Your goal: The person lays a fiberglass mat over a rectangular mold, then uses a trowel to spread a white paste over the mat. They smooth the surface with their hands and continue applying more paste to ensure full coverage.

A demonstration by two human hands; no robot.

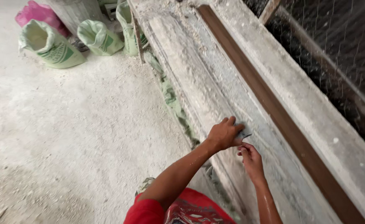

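Pressing a small grey scrap, probably abrasive paper [243, 133], against the long plaster moulding [215, 95], the left hand [224, 135] lies knuckles up with its fingers curled over the scrap. The right hand [251, 159] sits just beside it, fingertips pinched closed at the scrap's near edge. The moulding rests on a dust-caked table [315, 108], alongside a brown timber strip [273, 103] that runs its full length. Rubbing is judged best done along the profile's grooves, with light, even pressure, so the ridges stay crisp. Beyond, on the dusty floor [66, 124], stand open green sacks [49, 43] and a pink bag [39, 12]; netting [335, 41] hangs to the right.
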